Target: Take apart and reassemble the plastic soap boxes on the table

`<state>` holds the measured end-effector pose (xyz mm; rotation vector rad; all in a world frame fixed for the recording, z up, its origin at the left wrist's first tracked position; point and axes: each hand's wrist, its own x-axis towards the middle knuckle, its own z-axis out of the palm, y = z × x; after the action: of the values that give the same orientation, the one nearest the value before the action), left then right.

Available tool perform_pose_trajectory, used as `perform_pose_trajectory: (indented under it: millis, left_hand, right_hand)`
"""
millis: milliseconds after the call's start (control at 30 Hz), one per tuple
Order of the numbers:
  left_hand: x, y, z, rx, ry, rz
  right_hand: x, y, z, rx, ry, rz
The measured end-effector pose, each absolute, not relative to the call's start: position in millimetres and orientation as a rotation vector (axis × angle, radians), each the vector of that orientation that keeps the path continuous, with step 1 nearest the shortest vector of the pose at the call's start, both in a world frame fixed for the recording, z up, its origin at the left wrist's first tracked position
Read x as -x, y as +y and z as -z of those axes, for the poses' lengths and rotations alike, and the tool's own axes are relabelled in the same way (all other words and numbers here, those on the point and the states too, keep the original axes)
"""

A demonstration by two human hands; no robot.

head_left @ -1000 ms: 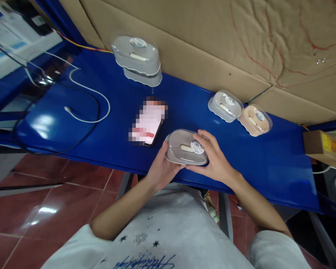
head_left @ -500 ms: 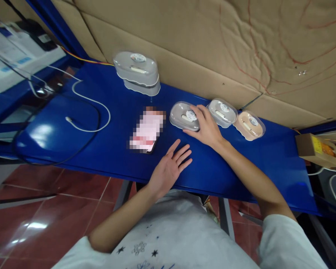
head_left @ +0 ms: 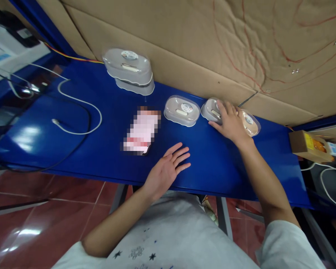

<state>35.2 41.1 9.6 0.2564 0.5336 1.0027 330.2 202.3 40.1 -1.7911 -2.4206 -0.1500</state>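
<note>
Right hand over a lidded grey container, left hand spread wide

Farthest to the left of the left hand (head_left: 164, 171), a black cable (head_left: 90, 119) and a looped white cable (head_left: 101, 116) lie on the blue table (head_left: 210, 164). Nearer, beyond the hand and to its left, a stacked pair of grey containers (head_left: 128, 67) stands by the cardboard panel (head_left: 168, 45); the upper one has a clear cover, a pale handle and a round label. Between that pair and the left hand lies a phone-like device (head_left: 140, 129), its screen blurred out.

The left hand is over the table's near edge, palm turned up, fingers fanned wide and pointing right. Straight beyond its fingertips, well apart from them, sits the middle grey container (head_left: 182, 117), flat on the table with its clear lid on. This one is to the left of the right hand (head_left: 231, 121), also apart from it.

The right hand arches over the right grey container (head_left: 208, 109), thumb at the near side and fingers across the top; whether it grips cannot be told. Just right of this hand and partly behind it is a peach container (head_left: 251, 125), label up. Farther right of the hand, beyond the table's end, is a small cardboard box (head_left: 298, 145) with a yellow label.
</note>
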Motion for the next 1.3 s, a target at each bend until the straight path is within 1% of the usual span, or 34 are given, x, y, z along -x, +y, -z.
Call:
perform_pose_trajectory:
  millis: [133,200,367,433,500,600,733,900,1033,1133,1233,1300]
  left_hand:
    - [-36,38,-9,-0.269,0.509,-0.952]
    - [-36,37,-9,-0.258,0.502,-0.899]
    - [-40,42,-6,-0.185,0.509,-0.811]
    - [-41,44,-4,-0.179,0.500,-0.779]
    - [-42,45,-2,-0.156,0.504,-0.768]
    - [-42,45,0,-0.119,0.525,-0.773]
    - [-42,45,-1,-0.113,0.537,-0.760]
    - [-42,47,-3,-0.099,0.547,-0.762]
    - [-40,46,-2,-0.091,0.531,-0.771]
    - [-40,46,0,-0.089,0.519,-0.777]
    - [-41,46,1,-0.090,0.529,-0.789]
    - [-42,45,0,-0.091,0.536,-0.818]
  right_hand:
    - [-327,157,-29,1.746,-2.338,0.138]
    - [-318,121,-25,1.672,-2.270,0.038]
    - [-287,45,-30,1.439,-2.178,-0.367]
    - [-277,38,-35,1.320,-2.236,-0.533]
    - [-275,46,-38,1.216,-2.267,-0.611]
    - [-294,78,-35,1.232,-2.200,-0.479]
    - [-333,127,-19,1.512,-2.147,-0.177]
    - [-348,176,-4,1.637,-2.358,-0.076]
    - [-333,185,-9,1.651,-2.349,0.026]
    - [-313,155,-23,1.497,-2.278,-0.079]
    - [-288,105,-36,1.127,-2.525,-0.475]
    - [-272,77,-41,1.062,-2.617,-0.538]
